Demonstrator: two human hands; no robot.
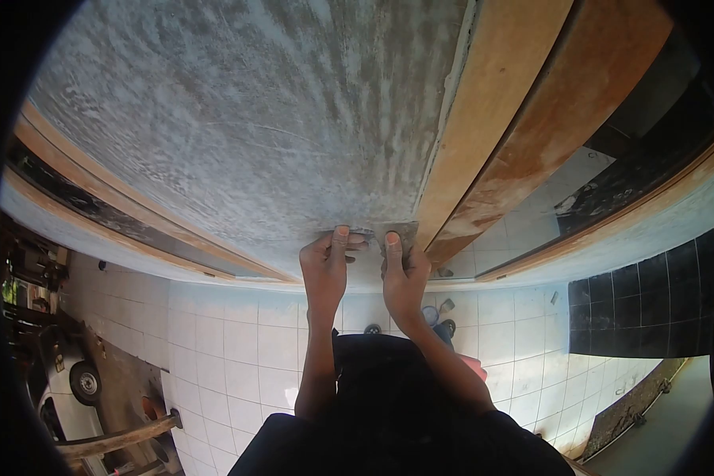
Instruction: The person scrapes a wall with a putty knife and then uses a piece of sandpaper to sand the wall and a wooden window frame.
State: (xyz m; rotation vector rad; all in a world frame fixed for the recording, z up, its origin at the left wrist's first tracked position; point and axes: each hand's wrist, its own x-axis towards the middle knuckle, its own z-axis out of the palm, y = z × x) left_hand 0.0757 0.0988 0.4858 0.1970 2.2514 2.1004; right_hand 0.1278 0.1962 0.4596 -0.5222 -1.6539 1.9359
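at the far left a parked car (70,381) is showing past the white tiled floor (230,349), well apart from the work. above it a grey sanded door panel (246,119) is filling most of the view. the left hand (325,266) is pressing against the panel's lower edge, fingers curled and thumb laid flat on a small sheet of sandpaper (373,236). just beside it, the right hand (403,274) is pinching the same sheet, thumb pointing up on its face, so both hands are clamping it against the panel. to the right a wooden door frame (492,127) is running diagonally, touching the panel's edge. farther right black wall tiles (642,309) are standing.
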